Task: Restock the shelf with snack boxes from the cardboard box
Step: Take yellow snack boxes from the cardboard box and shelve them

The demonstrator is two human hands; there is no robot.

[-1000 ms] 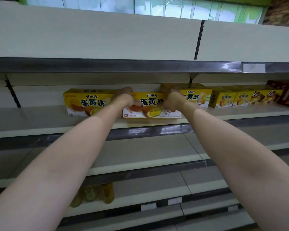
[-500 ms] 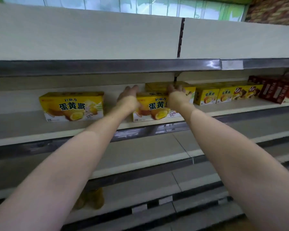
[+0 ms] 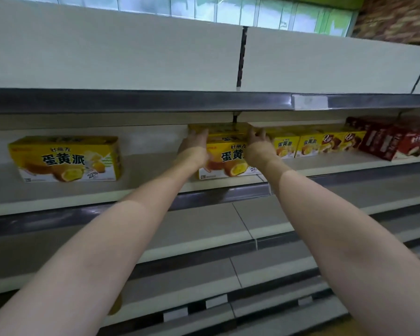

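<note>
A yellow snack box (image 3: 228, 161) stands at the front of the middle shelf (image 3: 143, 187), label facing me. Right behind it is a second yellow box (image 3: 226, 132), of which only the top shows. My left hand (image 3: 194, 149) lies flat against the left side of these boxes, fingers pointing to the back. On the right side my right hand (image 3: 258, 146) presses with its fingers spread. Another yellow box of the same kind (image 3: 66, 158) stands alone further left. The cardboard box is out of view.
Right of my hands stands a row of smaller yellow boxes (image 3: 286, 144), then brown-printed ones (image 3: 335, 141) and red boxes (image 3: 398, 139). A steel-edged shelf (image 3: 155, 100) hangs low over the boxes. Lower shelves (image 3: 192, 226) step out toward me; something yellow (image 3: 115, 306) sits low left.
Both hands have slid the middle yellow box to the right, away from the left box, and now reach deeper along its sides. The view has shifted left.
</note>
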